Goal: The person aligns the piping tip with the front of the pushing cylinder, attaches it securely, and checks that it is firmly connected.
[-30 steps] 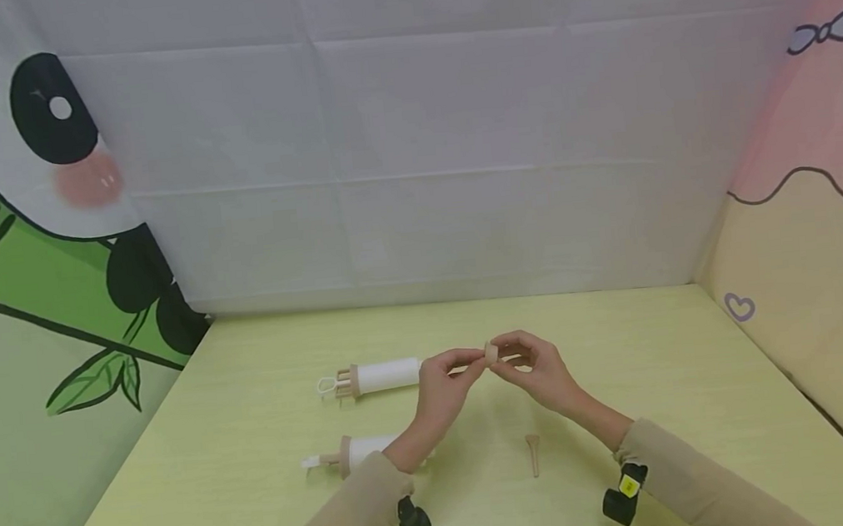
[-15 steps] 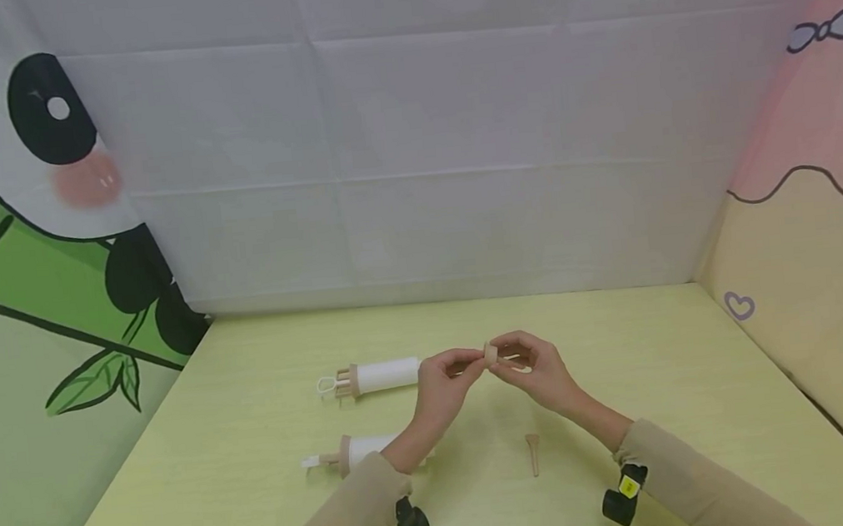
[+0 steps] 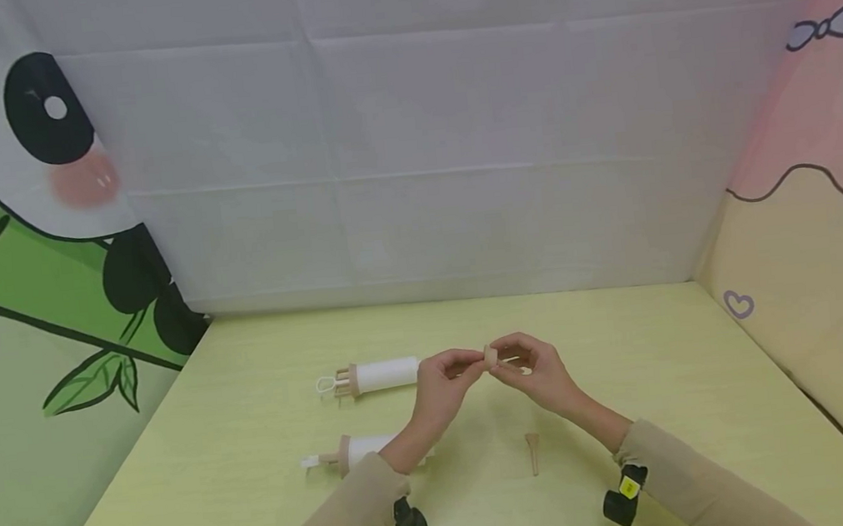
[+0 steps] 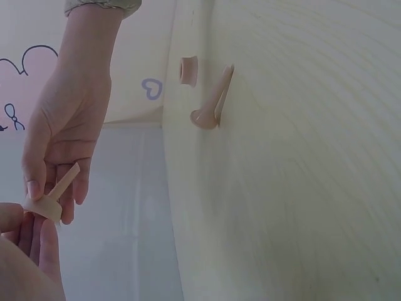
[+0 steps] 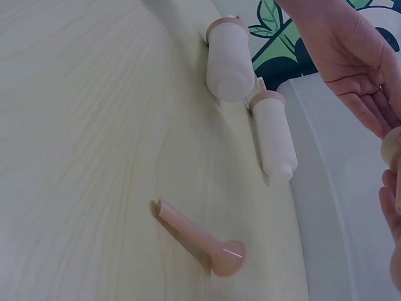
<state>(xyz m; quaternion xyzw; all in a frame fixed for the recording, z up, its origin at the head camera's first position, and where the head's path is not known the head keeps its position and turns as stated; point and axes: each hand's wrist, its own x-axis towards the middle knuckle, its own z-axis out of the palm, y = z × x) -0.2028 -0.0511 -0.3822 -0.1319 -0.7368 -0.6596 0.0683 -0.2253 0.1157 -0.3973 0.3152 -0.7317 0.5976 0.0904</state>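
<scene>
Both hands meet over the table on a small beige cap with a thin stem [image 4: 45,205]. My left hand [image 3: 443,385] pinches its rim between thumb and fingers. The right hand [image 3: 542,368] holds it from the other side, its thumb on the cap; the stem angles out past its fingers in the left wrist view. Below them on the table lies a beige funnel-shaped piece [image 5: 203,238] with a flared end and a narrow stem.
Left of the hands lie two white cylinders, a far one [image 3: 388,374] with a looped end and a near one [image 3: 363,449] partly behind the left forearm, both with beige collars. A short beige ring [image 4: 188,71] is near the funnel-shaped piece. A white wall [image 3: 413,172] stands behind.
Both hands keep their hold on the stemmed cap and stay almost in place. A bit more of the stem shows by the right fingers.
</scene>
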